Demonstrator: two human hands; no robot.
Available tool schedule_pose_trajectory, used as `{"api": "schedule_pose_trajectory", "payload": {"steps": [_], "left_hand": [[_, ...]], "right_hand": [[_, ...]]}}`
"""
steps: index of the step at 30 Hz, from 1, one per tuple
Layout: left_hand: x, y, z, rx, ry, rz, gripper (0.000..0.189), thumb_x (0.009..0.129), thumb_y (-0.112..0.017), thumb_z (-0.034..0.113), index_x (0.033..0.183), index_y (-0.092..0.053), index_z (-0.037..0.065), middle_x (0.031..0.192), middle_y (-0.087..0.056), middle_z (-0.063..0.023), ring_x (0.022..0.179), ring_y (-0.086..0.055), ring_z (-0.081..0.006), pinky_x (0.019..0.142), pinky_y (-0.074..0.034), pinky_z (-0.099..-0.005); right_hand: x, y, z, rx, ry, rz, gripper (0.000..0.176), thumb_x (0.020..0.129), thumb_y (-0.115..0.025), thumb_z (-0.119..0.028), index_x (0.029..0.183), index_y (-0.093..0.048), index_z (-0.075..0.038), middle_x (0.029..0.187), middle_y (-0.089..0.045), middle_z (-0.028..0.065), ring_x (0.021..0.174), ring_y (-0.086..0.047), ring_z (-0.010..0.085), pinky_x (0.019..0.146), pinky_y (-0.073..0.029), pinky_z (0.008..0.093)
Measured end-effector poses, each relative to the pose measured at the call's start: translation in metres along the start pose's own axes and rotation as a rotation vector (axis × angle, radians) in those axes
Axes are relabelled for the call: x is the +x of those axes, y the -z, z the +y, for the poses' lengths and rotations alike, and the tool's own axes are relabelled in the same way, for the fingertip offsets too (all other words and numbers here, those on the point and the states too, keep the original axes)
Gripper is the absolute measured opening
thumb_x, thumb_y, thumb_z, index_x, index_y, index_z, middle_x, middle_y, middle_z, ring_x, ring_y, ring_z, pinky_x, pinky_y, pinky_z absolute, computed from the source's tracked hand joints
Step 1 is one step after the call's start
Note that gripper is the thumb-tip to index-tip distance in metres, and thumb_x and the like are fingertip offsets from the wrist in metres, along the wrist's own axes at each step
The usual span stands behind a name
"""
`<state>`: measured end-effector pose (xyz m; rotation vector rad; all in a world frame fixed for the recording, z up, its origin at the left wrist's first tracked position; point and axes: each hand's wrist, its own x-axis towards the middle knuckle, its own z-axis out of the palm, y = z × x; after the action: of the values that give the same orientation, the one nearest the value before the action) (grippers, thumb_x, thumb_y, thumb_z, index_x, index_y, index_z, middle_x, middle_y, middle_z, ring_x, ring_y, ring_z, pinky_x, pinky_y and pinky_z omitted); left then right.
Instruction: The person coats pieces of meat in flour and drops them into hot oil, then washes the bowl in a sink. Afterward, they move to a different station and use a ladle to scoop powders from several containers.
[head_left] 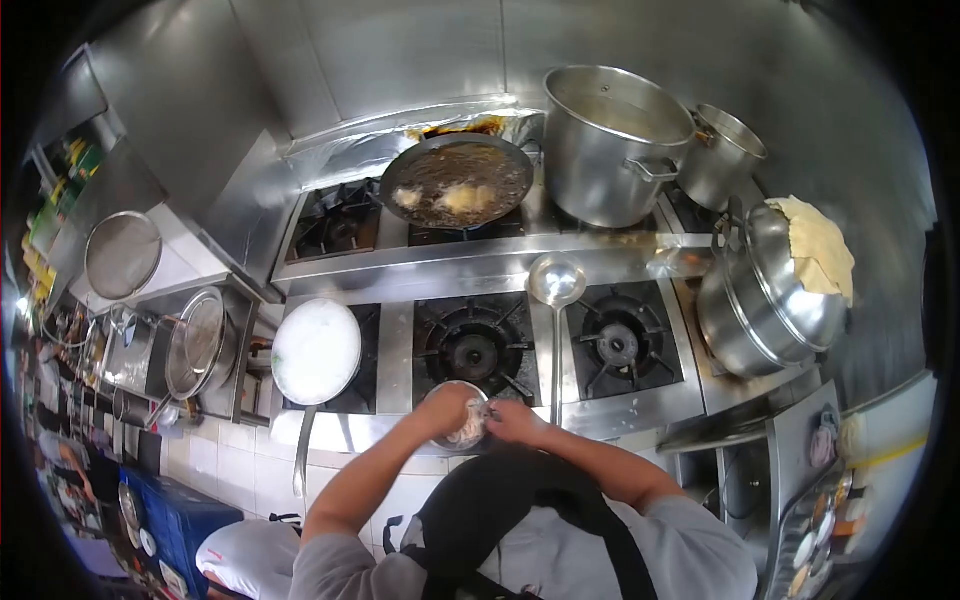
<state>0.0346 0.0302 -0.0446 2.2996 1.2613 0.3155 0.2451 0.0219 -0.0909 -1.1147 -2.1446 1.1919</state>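
A metal bowl (478, 388) with pale, wet-looking food (468, 430) sits at the stove's front edge, close to my body. My left hand (450, 410) reaches into it, fingers curled down against the food; whether they grip a piece is hard to make out. My right hand (515, 422) is closed at the bowl's right rim. Just right of the hands, a long-handled ladle (557, 282) lies across the stove top. On the left burner rests a long-handled pan (316, 352) whose round surface looks bright white.
Behind, a wok (455, 150) of dark bubbling oil holds pale frying pieces. Tall pots (610, 150) stand back right, and a large lidded pot (765, 300) with a cloth sits right. Strainers (123, 255) are at left. Another person (248, 555) is at lower left.
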Motion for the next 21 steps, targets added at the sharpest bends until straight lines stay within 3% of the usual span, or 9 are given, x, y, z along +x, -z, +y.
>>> {"api": "schedule_pose_trajectory", "payload": {"steps": [1, 3, 7, 10, 12, 16, 19, 21], "left_hand": [[-0.013, -0.013, 0.001, -0.002, 0.009, 0.011, 0.034, 0.076, -0.061, 0.008, 0.110, -0.065, 0.009, 0.104, -0.062, -0.0183, 0.102, -0.059, -0.0356, 0.086, -0.048, -0.0429], [-0.029, -0.030, 0.005, 0.373, 0.015, 0.043, 0.037, 0.077, -0.064, 0.016, 0.114, -0.065, 0.011, 0.106, -0.064, -0.0138, 0.107, -0.058, -0.0332, 0.091, -0.045, -0.0451], [-0.030, -0.042, -0.003, 0.400, 0.049, -0.059, 0.039, 0.078, -0.064, 0.021, 0.116, -0.065, 0.014, 0.108, -0.064, -0.0097, 0.109, -0.056, -0.0312, 0.094, -0.042, -0.0461], [-0.027, -0.045, -0.003, 0.340, 0.020, 0.086, 0.038, 0.077, -0.068, 0.025, 0.113, -0.065, 0.012, 0.102, -0.063, -0.0091, 0.105, -0.057, -0.0290, 0.094, -0.043, -0.0439], [-0.024, -0.041, -0.005, 0.365, -0.058, -0.014, 0.035, 0.077, -0.067, 0.024, 0.110, -0.065, 0.012, 0.102, -0.063, -0.0098, 0.104, -0.057, -0.0295, 0.092, -0.044, -0.0439], [-0.018, -0.025, -0.002, 0.299, 0.003, -0.102, 0.035, 0.076, -0.065, 0.021, 0.110, -0.065, 0.014, 0.105, -0.064, -0.0104, 0.105, -0.056, -0.0311, 0.091, -0.044, -0.0445], [-0.023, -0.019, -0.003, 0.214, -0.003, 0.039, 0.034, 0.076, -0.067, 0.023, 0.108, -0.065, 0.011, 0.104, -0.064, -0.0137, 0.104, -0.057, -0.0340, 0.090, -0.046, -0.0454], [-0.023, -0.019, -0.004, -0.065, 0.114, 0.159, 0.030, 0.077, -0.067, 0.024, 0.103, -0.065, 0.009, 0.104, -0.064, -0.0168, 0.102, -0.059, -0.0374, 0.088, -0.048, -0.0467]], "right_hand": [[0.002, 0.006, -0.012, -0.036, -0.065, -0.082, 0.031, 0.082, -0.058, -0.021, 0.103, -0.062, 0.001, 0.091, -0.065, 0.0241, 0.089, -0.064, 0.0405, 0.079, -0.050, 0.0456], [0.005, -0.001, -0.013, -0.060, -0.067, -0.096, 0.032, 0.081, -0.058, -0.020, 0.104, -0.061, 0.002, 0.091, -0.065, 0.0244, 0.090, -0.064, 0.0406, 0.080, -0.049, 0.0455], [0.006, -0.013, -0.007, -0.054, -0.070, -0.067, 0.032, 0.080, -0.059, -0.018, 0.103, -0.062, 0.004, 0.091, -0.065, 0.0254, 0.092, -0.064, 0.0414, 0.080, -0.050, 0.0458], [0.005, -0.018, -0.002, -0.041, -0.110, -0.030, 0.033, 0.078, -0.059, -0.016, 0.104, -0.062, 0.004, 0.093, -0.065, 0.0262, 0.092, -0.064, 0.0420, 0.081, -0.049, 0.0462], [0.007, -0.020, 0.005, -0.022, -0.110, -0.024, 0.035, 0.077, -0.059, -0.015, 0.106, -0.062, 0.005, 0.094, -0.065, 0.0270, 0.094, -0.063, 0.0424, 0.083, -0.049, 0.0462], [0.010, -0.021, 0.007, -0.092, -0.093, 0.020, 0.039, 0.075, -0.058, -0.014, 0.109, -0.061, 0.005, 0.096, -0.065, 0.0274, 0.096, -0.062, 0.0431, 0.085, -0.049, 0.0458], [0.009, -0.016, -0.011, -0.044, -0.081, 0.058, 0.039, 0.075, -0.060, -0.017, 0.107, -0.062, 0.004, 0.095, -0.065, 0.0274, 0.096, -0.062, 0.0436, 0.085, -0.049, 0.0458], [0.011, -0.006, -0.025, -0.007, -0.043, 0.007, 0.040, 0.076, -0.060, -0.020, 0.108, -0.062, 0.003, 0.095, -0.065, 0.0270, 0.096, -0.062, 0.0432, 0.085, -0.049, 0.0458]]}}
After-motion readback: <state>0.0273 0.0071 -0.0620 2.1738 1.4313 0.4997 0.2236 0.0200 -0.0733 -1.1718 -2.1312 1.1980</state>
